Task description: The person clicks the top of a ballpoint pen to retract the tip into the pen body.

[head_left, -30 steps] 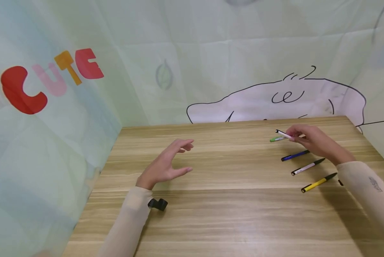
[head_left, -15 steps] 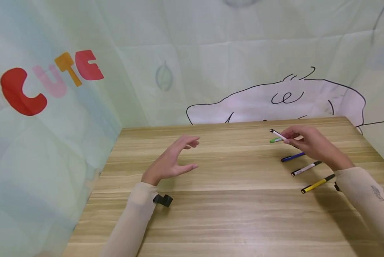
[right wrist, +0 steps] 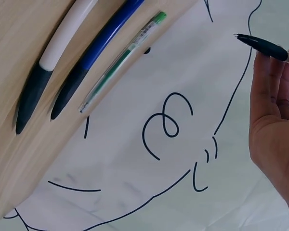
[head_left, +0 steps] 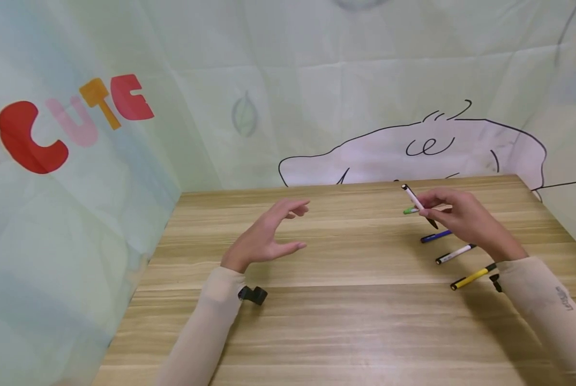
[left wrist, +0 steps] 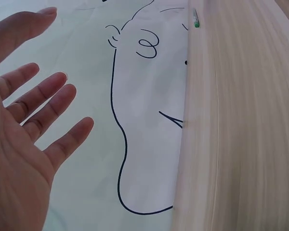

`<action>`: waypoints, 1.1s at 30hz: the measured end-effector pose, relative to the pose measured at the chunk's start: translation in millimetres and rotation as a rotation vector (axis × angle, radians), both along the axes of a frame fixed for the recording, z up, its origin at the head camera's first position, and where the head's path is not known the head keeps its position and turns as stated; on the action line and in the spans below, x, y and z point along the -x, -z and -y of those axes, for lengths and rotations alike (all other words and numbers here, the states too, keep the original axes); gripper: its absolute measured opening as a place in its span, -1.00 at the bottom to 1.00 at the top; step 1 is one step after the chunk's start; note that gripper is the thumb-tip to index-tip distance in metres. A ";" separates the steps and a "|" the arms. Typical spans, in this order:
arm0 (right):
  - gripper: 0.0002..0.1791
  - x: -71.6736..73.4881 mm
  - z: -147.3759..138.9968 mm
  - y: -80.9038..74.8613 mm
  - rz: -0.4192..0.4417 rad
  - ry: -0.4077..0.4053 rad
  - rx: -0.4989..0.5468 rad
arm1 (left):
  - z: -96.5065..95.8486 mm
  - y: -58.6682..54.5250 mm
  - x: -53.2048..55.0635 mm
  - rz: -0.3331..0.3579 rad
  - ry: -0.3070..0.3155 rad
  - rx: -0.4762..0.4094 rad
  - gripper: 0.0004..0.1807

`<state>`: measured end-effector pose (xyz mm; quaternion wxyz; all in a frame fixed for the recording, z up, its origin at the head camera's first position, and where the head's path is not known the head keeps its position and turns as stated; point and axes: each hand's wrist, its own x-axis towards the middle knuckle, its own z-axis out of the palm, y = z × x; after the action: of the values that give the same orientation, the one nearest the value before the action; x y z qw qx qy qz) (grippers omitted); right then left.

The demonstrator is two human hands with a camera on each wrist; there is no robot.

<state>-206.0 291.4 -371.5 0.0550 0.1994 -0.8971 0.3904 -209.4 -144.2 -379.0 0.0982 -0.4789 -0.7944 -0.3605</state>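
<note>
My right hand [head_left: 461, 217] pinches a white ballpoint pen [head_left: 414, 198] between thumb and fingers, over the far right of the table. The pen slants, its button end up and to the left, its black grip [right wrist: 264, 46] and tip pointing down. Below this hand lie a green pen [head_left: 409, 211], a blue pen [head_left: 434, 236], another white pen [head_left: 454, 254] and a yellow pen [head_left: 473, 276], in a slanting row. The hand and forearm hide their right ends in the head view. My left hand [head_left: 264, 236] hovers over the table's left half, fingers apart from the thumb, holding nothing.
The wood-grain table [head_left: 345, 327] meets a printed cloth backdrop [head_left: 220, 123] along its far edge. Another cloth wall with coloured letters [head_left: 32, 136] stands on the left. Small black wrist mounts [head_left: 253, 295] sit at both sleeves.
The held pen has tipped steeper, its button end rising, and shifted slightly left with my right hand. My left hand has drifted right and a little farther from me. The pens on the table stay put.
</note>
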 end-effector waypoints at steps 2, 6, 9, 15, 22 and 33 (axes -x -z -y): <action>-0.78 -2.0 1.9 -0.5 0.001 0.006 0.008 | -3.6 -1.1 0.7 -0.003 0.010 -0.008 -0.12; -0.76 -6.0 5.9 -1.9 -0.001 0.010 0.027 | -11.7 -3.5 2.5 -0.013 0.028 -0.028 -0.12; -0.75 -8.2 9.5 -2.9 -0.022 0.010 0.045 | -17.3 -5.5 3.3 -0.018 0.035 -0.041 -0.12; -0.71 -12.1 18.5 -5.6 -0.015 0.000 0.094 | -26.6 -8.1 4.0 -0.040 0.040 -0.076 -0.11; -0.74 -12.2 31.7 -10.4 0.011 -0.007 0.128 | -38.6 -11.7 7.3 -0.091 0.042 -0.145 -0.06; -0.77 -18.7 47.8 -21.8 0.007 0.011 0.169 | -59.8 -21.6 12.1 -0.127 0.065 -0.177 -0.04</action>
<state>-187.3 243.5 -349.7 0.0706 0.1879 -0.8623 0.4650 -221.5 -84.3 -357.3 0.1785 -0.5157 -0.7358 -0.4009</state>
